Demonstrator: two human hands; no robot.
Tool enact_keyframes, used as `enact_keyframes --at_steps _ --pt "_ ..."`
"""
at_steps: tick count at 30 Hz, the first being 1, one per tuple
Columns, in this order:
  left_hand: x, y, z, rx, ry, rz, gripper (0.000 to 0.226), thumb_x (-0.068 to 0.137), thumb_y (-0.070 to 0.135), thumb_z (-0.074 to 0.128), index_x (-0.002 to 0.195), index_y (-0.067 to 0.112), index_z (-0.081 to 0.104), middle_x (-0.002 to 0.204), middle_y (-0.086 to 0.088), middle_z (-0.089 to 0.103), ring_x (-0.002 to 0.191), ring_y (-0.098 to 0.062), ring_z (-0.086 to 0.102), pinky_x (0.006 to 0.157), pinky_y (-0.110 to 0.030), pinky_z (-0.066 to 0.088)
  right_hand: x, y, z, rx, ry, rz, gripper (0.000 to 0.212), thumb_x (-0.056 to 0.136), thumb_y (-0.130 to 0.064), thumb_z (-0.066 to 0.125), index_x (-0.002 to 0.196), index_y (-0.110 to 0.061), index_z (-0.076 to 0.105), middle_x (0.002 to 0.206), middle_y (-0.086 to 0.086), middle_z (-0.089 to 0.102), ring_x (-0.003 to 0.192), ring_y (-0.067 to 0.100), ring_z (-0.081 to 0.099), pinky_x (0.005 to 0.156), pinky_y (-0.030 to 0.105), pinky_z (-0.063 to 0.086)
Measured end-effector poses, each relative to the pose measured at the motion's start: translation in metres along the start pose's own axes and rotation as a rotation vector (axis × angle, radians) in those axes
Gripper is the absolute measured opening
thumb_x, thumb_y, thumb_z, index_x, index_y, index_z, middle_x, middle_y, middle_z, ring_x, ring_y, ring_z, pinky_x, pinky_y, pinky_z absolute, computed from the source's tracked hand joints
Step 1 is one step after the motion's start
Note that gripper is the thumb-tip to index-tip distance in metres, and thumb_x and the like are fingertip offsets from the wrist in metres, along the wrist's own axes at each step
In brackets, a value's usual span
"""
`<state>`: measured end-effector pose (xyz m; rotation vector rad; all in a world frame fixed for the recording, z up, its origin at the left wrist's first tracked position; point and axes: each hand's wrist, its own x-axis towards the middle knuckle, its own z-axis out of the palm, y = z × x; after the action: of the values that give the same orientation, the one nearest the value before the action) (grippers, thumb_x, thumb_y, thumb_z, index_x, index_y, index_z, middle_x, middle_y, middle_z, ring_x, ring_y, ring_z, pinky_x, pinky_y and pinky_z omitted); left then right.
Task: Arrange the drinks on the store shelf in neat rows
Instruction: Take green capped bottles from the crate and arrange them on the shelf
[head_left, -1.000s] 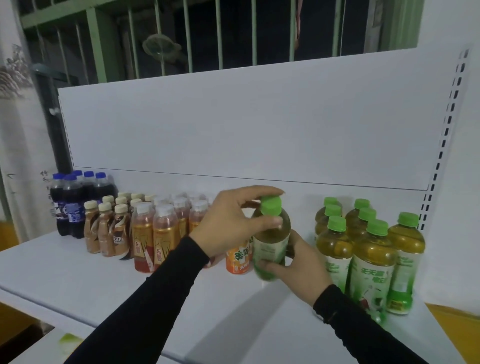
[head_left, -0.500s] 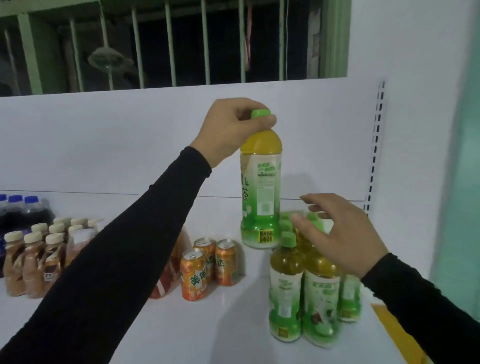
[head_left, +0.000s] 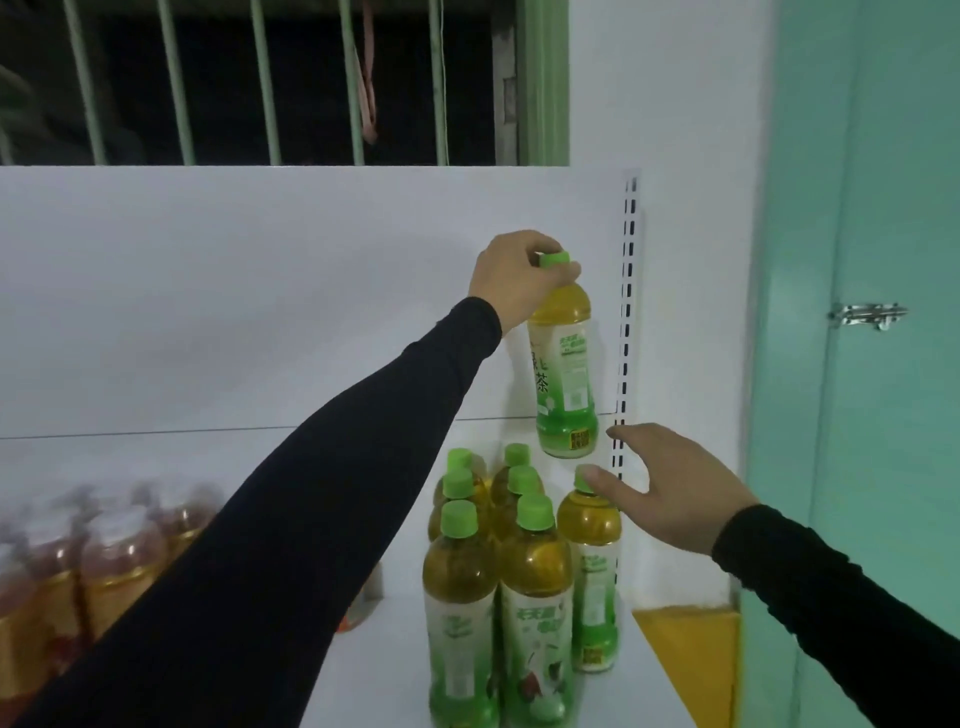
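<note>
Left hand (head_left: 519, 280) grips the green cap of a tea bottle (head_left: 565, 374) and holds it upright in the air at about 1 o'clock, above the back of the green-cap group (head_left: 498, 561) on the white shelf (head_left: 374, 675). Right hand (head_left: 675, 488), at 3 o'clock, has fingers spread and holds nothing; its thumb touches the cap of the rightmost bottle (head_left: 592, 571). Blurred orange-brown bottles (head_left: 98, 561) stand at 9 o'clock.

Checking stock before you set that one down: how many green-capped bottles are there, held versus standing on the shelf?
Held bottle, gripped at the cap by the left hand: 1
Standing bottles on the shelf: 7
Total: 8
</note>
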<state>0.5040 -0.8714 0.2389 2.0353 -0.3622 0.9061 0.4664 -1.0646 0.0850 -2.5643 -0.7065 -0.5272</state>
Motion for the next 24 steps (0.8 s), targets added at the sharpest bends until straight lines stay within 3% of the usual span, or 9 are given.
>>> enact_keyframes --at_steps 3,10,17,21,24 --pt "-0.004 -0.018 0.024 0.053 -0.094 -0.045 0.031 0.086 0.028 0.078 0.113 0.015 0.069 0.105 0.003 0.063 0.103 -0.014 0.057 0.092 -0.028 0.048 0.0 0.009 0.009 -0.022 -0.052 -0.011 0.087 0.081 -0.075 0.035 0.15 -0.022 0.033 0.151 -0.005 0.04 0.135 0.01 0.039 0.109 0.022 0.03" --pt "-0.021 -0.064 0.057 0.171 -0.305 -0.13 0.033 0.08 0.028 0.083 0.108 0.016 0.071 0.115 -0.005 0.068 0.11 -0.019 0.062 0.098 -0.035 0.051 0.01 0.027 0.028 -0.044 -0.027 0.001 0.082 0.087 -0.071 0.041 0.152 -0.022 0.03 0.154 -0.004 0.036 0.14 0.012 0.034 0.114 0.027 0.029" --pt "-0.038 -0.085 0.065 0.503 -0.613 -0.028 0.037 0.082 0.034 0.081 0.112 0.017 0.069 0.095 0.01 0.055 0.093 -0.015 0.055 0.08 -0.026 0.043 0.01 0.027 0.046 0.005 0.099 -0.111 0.074 0.088 -0.065 0.048 0.146 -0.018 0.042 0.141 -0.002 0.051 0.126 0.013 0.048 0.101 0.02 0.037" --pt "-0.047 -0.094 0.073 0.602 -0.719 -0.011 0.029 0.083 0.03 0.079 0.107 0.018 0.068 0.085 0.015 0.05 0.089 -0.017 0.055 0.076 -0.027 0.044 0.009 0.026 0.053 0.031 0.122 -0.125 0.106 0.074 -0.091 0.021 0.142 -0.015 0.048 0.137 0.001 0.056 0.123 0.017 0.054 0.099 0.025 0.043" --pt "-0.049 -0.097 0.078 0.637 -0.738 0.007 0.025 0.086 0.024 0.076 0.108 0.017 0.068 0.094 0.006 0.054 0.091 -0.019 0.056 0.078 -0.028 0.047 0.01 0.029 0.058 0.035 0.122 -0.115 0.12 0.066 -0.096 0.004 0.144 -0.015 0.046 0.138 0.0 0.055 0.124 0.016 0.052 0.1 0.025 0.043"
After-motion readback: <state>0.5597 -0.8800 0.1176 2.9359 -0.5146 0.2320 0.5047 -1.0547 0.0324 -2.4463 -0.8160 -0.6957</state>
